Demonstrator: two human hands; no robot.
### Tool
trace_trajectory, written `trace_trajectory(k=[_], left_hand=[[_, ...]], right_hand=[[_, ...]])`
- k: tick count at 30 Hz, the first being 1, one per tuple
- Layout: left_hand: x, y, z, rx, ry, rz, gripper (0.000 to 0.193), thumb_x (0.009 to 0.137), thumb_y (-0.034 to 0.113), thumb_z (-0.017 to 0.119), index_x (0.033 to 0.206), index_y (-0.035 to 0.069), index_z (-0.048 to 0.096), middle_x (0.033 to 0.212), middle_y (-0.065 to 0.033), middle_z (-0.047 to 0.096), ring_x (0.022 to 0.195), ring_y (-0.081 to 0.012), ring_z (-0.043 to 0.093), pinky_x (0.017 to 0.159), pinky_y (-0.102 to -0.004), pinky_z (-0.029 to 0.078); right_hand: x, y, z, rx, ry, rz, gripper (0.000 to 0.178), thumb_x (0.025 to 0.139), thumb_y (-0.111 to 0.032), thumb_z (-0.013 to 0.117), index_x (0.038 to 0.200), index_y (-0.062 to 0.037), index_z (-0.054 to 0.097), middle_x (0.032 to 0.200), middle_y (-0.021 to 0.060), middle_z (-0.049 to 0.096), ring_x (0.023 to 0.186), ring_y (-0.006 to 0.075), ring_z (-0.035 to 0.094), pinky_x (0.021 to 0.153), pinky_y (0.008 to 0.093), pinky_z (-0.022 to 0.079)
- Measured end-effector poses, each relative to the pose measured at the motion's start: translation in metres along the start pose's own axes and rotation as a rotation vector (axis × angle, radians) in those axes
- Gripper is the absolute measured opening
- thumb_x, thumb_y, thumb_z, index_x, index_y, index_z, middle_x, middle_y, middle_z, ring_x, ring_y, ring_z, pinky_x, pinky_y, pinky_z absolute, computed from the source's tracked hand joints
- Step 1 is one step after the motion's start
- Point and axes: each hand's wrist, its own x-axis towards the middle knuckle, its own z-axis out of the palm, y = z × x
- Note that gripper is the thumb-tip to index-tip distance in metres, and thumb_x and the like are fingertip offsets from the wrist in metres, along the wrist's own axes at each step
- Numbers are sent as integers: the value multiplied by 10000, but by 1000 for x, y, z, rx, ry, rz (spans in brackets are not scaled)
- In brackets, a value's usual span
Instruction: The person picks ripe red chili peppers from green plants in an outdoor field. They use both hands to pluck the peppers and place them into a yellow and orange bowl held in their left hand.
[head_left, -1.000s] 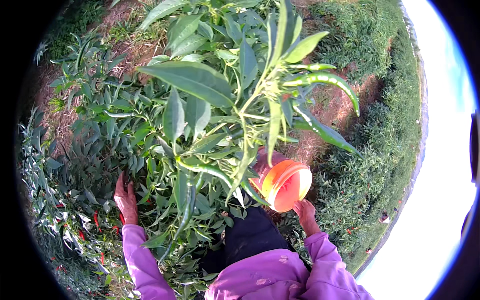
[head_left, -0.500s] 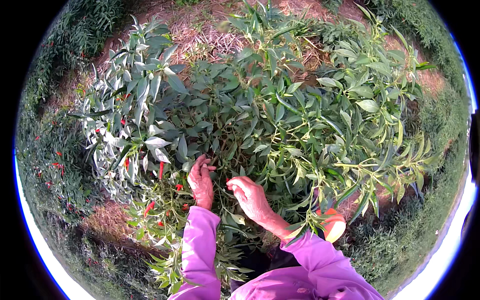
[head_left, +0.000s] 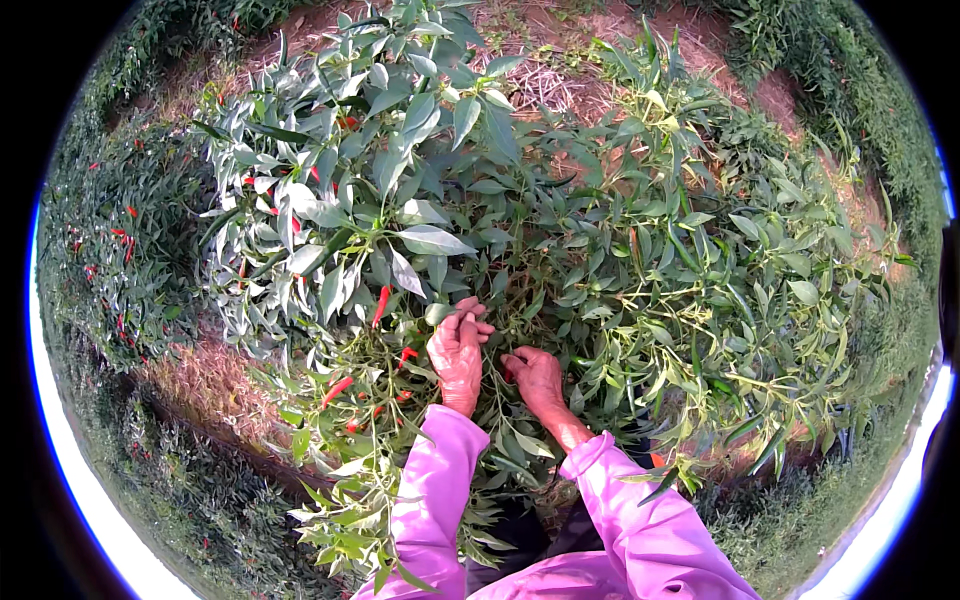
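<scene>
Whereas the right hand [head_left: 538,382] was at the rim of the orange bucket [head_left: 657,460] one second ago, it is now among the stems near the centre of the frame. Its thumb and fingertips are closed on a red pepper [head_left: 507,376], of which only a small part shows. The left hand [head_left: 457,365] is just to the left and apart from it, palm side hidden, fingers bent among the leaves [head_left: 432,241]. Whether these fingers grip a stem cannot be told.

Compared with half a second ago, both hands and the plants appear farther right; the view itself seems to have shifted. The bucket shows less: only an orange patch remains visible right of the lower centre, behind foliage and beside the purple sleeve [head_left: 640,510].

Judged from these changes, handling is now centred on the plant, and neither hand supports the bucket. Other peppers [head_left: 381,306] hang left of the left hand, untouched.
</scene>
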Motion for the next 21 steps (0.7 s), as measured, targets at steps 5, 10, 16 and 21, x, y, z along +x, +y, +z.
trace_trajectory(k=[5, 10, 16, 21], left_hand=[[2, 13, -6, -178, 246, 106, 238, 898, 33, 465, 1120, -9, 540, 972, -84, 615, 686, -92, 583, 593, -186, 456], [9, 17, -26, -374, 417, 8, 331, 894, 42, 472, 1213, -35, 426, 1073, -139, 573, 763, -152, 597, 666, -239, 490], [3, 20, -24, -370, 638, 55, 487, 895, 24, 427, 1341, 6, 230, 1146, -146, 527, 749, -148, 591, 634, -242, 488], [-4, 22, -29, -423, 714, 9, 525, 881, -4, 436, 1358, 45, 221, 1019, -101, 581, 648, -103, 573, 541, -210, 462]], right_hand=[[9, -7, -25, 234, -224, -112, 195, 800, -196, 625, 790, -1, 641, 597, 12, 531, 598, 75, 471, 568, 245, 380], [2, -54, -30, 301, -331, -352, 185, 836, -183, 602, 848, 2, 618, 815, 15, 593, 707, 97, 538, 665, 247, 431], [27, -130, -5, 508, -459, -251, 240, 901, -185, 488, 1092, -46, 533, 809, 69, 595, 637, 97, 566, 580, 247, 464], [59, -157, 50, -298, -440, -709, 279, 816, -103, 491, 1081, -98, 578, 732, 60, 574, 669, 215, 591, 582, 329, 470]])
